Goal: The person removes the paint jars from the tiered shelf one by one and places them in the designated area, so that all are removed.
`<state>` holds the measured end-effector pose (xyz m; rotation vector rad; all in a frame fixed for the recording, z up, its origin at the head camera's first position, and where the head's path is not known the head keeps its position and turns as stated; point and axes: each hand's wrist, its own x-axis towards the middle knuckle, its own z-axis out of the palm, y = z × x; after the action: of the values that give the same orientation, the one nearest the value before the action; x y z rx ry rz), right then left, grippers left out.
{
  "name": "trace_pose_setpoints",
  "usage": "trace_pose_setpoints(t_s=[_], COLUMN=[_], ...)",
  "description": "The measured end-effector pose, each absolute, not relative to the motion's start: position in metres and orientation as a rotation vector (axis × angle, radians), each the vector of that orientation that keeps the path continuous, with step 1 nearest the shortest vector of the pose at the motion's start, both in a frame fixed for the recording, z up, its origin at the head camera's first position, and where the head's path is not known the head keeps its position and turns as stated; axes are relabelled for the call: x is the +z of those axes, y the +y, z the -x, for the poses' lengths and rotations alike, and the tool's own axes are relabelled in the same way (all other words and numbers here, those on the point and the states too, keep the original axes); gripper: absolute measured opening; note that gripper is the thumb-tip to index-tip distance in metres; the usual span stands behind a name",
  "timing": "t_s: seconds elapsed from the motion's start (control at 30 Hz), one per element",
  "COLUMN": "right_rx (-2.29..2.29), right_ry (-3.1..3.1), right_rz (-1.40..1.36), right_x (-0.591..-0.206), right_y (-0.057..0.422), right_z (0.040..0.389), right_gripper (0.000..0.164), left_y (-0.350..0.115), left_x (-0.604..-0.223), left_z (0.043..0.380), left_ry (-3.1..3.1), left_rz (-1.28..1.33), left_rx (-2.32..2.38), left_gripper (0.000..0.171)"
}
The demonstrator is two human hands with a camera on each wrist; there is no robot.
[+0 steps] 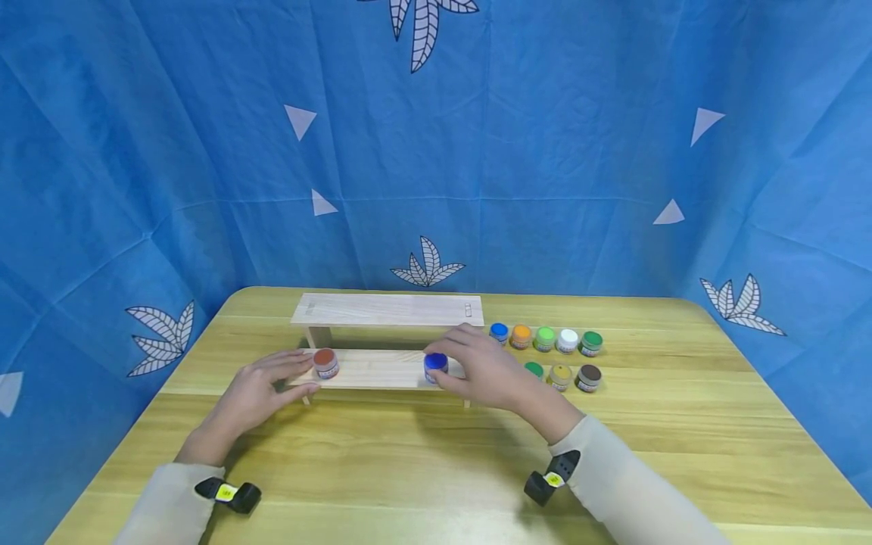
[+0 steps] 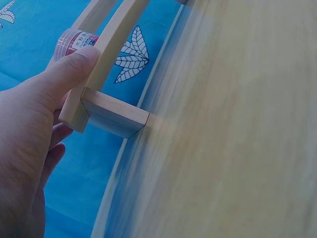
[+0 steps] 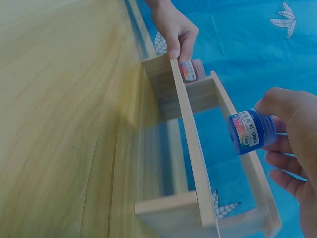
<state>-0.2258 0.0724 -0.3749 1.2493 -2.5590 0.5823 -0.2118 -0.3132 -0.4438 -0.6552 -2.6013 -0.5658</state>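
A two-tier wooden shelf rack stands toward the back of the table. My left hand grips the left end of its lower board, thumb along the front edge and fingers behind. Right beside these fingers, a reddish-brown paint jar sits on that board. With my right hand I pinch a blue paint jar between thumb and fingers. This jar is close over the right part of the lower board in the head view.
To the right of the rack, paint jars form two rows: a back row with blue, orange, light green, white and green lids, and a front row with green, yellow and dark brown ones. A blue patterned cloth hangs behind the table.
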Motion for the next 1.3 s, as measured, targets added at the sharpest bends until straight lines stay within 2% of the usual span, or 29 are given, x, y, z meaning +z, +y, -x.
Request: trace_pose_setpoints(t_s=[0.3,0.53,0.87,1.13,1.3], right_rx=[0.531,0.537,0.507,0.506,0.507], right_ry=[-2.537,-2.563,-2.541,-2.57,-2.57], right_rz=[-1.165,-1.08,-0.999,-0.944,-0.947], right_x=[-0.38,-0.382,-0.385,-0.388,-0.39], right_y=[0.105,0.13,0.163,0.189,0.206], right_z=[0.225,0.222,0.22,0.22,0.221], right_gripper=[0.029,0.034,0.027,0.034,0.03], left_y=[-0.314,-0.314,-0.313,-0.313,-0.313], left_x=[-0.446,-0.446,-0.445,-0.443,-0.444], left_z=[0.213,0.213,0.213,0.213,0.213], left_ry=[-2.587,-2.574,-2.55,-2.568,-2.572], left_rz=[0.656,0.666,0.687,0.681,0.676], left_rx=[-0.581,-0.588,-0.569,-0.567,-0.572], left_gripper=[0.048,0.047,0.047,0.047,0.047])
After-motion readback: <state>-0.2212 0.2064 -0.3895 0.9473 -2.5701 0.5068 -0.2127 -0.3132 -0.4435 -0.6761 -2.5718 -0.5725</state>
